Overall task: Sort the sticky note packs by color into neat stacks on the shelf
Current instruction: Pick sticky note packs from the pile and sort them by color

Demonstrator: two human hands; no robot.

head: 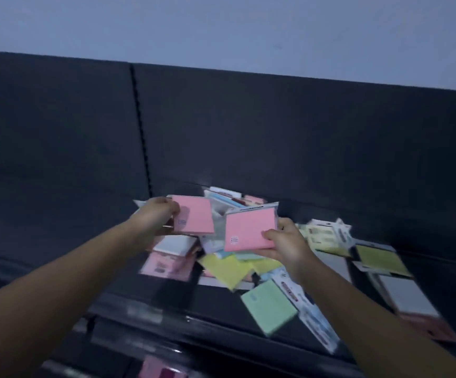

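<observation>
Hands first: left hand (161,214) pinches a pink pack (192,218) by its left edge, and right hand (284,241) grips a second pink pack (250,230) at its lower right corner. The two are side by side, not touching. Right under them is a jumbled pile on the dark shelf (439,268), with a yellow pack (227,270) in the middle and a green pack (269,306) nearer the front. Kinda blurry.
</observation>
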